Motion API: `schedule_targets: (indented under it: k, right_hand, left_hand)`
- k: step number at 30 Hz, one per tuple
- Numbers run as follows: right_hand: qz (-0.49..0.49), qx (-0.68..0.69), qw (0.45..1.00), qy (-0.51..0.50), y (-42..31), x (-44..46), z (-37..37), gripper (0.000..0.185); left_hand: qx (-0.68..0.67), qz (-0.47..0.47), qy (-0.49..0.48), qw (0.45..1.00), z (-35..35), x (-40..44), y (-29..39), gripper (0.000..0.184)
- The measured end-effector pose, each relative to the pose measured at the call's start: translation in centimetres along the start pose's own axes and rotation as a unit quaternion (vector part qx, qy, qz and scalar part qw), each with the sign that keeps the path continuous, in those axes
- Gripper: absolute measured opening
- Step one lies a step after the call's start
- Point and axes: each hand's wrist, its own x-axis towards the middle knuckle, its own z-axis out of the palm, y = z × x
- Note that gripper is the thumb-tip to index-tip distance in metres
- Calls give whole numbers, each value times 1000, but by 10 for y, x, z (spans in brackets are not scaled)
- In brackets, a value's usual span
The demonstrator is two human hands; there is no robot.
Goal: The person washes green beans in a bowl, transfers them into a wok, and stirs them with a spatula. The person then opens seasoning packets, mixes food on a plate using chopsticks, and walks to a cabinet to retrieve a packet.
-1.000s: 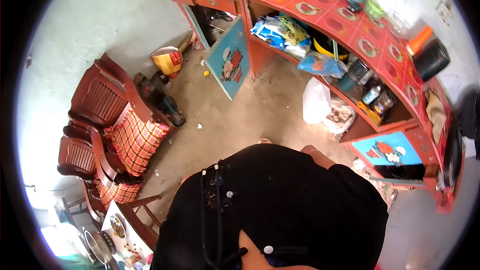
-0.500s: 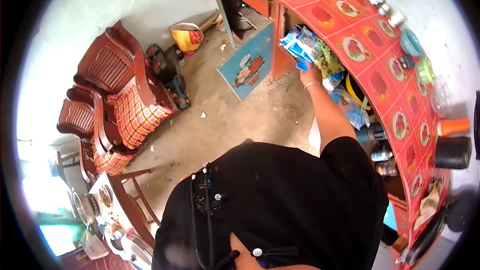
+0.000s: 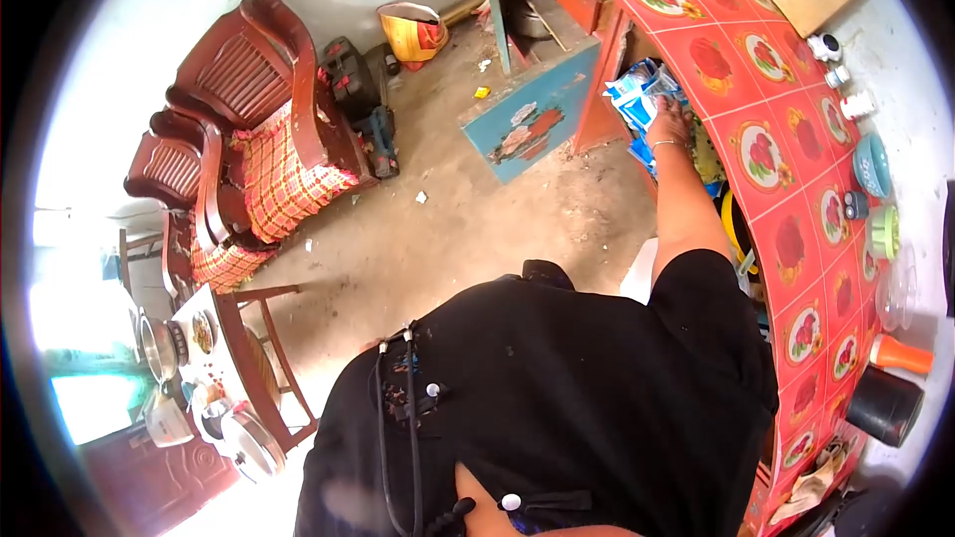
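Observation:
My right hand [image 3: 671, 125] reaches into the open front of the cabinet under the tablecloth. Its fingers are closed on a crumpled blue-and-white plastic packet [image 3: 637, 104] at the cabinet's edge. More packaging lies beneath and behind that hand, partly hidden by it, including a yellow-green patterned bag [image 3: 705, 154]. Beside my forearm, a round yellow object [image 3: 734, 224] shows inside the cabinet. A blue cabinet door [image 3: 535, 119] with painted flowers hangs open to the left of the packet. My left hand is out of sight.
A red patterned tablecloth [image 3: 716, 129] covers the cabinet top, where a blue bowl [image 3: 872, 165] and a black container [image 3: 885, 406] stand by the wall. Wooden chairs [image 3: 239, 70] with checked cushions are at left. A yellow-red bag [image 3: 413, 38] and a small yellow piece [image 3: 482, 92] lie on the floor.
The view has shifted, so the room sits differently in the frame. My right hand has moved up over the blue-and-white packet. A small yellow piece now shows on the floor.

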Motion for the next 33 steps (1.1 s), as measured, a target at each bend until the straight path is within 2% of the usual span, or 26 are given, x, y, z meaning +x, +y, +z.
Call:
schedule_targets:
  k: [4, 5, 8, 10, 14, 16, 17, 18, 20, 23, 24, 25, 26, 27, 28, 29, 30, 32, 33]
  right_hand:
    - [-40, -71, 996, -25, 3, 16, -2, 49]
    - [-41, -71, 997, 6, 12, 29, 13, 51]
    - [-23, -75, 995, 55, 9, 26, -4, 53]
    - [-6, 38, 989, 143, 16, 31, -4, 55]
    - [-36, 120, 967, 224, -9, 0, -35, 56]
    - [-129, 273, 934, 189, -25, -24, -46, 55]
    - [-154, 321, 898, 258, -34, -35, -38, 51]
    - [-134, 392, 889, 195, -44, -53, -41, 48]
    - [-136, 539, 822, 120, -54, -73, -18, 46]
    - [-168, 670, 723, -10, -75, -120, 11, 46]
    - [-168, 709, 683, -47, -89, -140, 19, 46]
    - [-152, 756, 622, -138, -106, -171, 7, 49]
    - [-131, 789, 554, -233, -122, -202, -10, 52]
    - [-157, 780, 521, -311, -135, -221, -16, 53]
    - [-180, 764, 484, -387, -148, -242, -23, 54]
    - [-156, 764, 475, -408, -171, -273, -39, 53]
    - [-199, 739, 434, -475, -183, -290, -43, 53]
    - [-236, 721, 365, -540, -223, -337, -51, 52]
    - [-243, 708, 361, -556, -240, -359, -55, 52]
  left_hand:
    - [-22, -6, 4, 1000, 6, -7, -5, 39]
    - [-26, -3, 4, 1000, 9, -6, -6, 40]
    - [-40, -2, 5, 999, 13, -8, -8, 40]
    - [-48, 0, 5, 999, 17, -8, -10, 40]
    - [-61, 9, 9, 998, 22, -12, -16, 41]
    - [-72, 11, 15, 997, 23, -14, -22, 41]
    - [-76, 14, 18, 997, 25, -15, -25, 41]
    - [-83, 18, 23, 996, 26, -16, -27, 42]
    - [-94, 26, 33, 995, 30, -20, -37, 42]
    - [-108, 55, 62, 991, 32, -27, -50, 42]
    - [-106, 74, 79, 989, 22, -41, -47, 43]
    - [-109, 67, 108, 986, -12, -99, -4, 48]
    - [-58, 132, 133, 981, 0, -57, -40, 50]
    - [-6, 193, 154, 969, 14, -19, -79, 52]
    - [-32, 130, 161, 978, -12, -54, -50, 54]
    - [-59, 67, 165, 982, -48, -92, -7, 56]
    - [-96, 105, 215, 966, -60, -101, -5, 60]
    - [-159, 227, 286, 917, -79, -108, -8, 63]
    - [-237, 292, 267, 887, -88, -116, -8, 64]
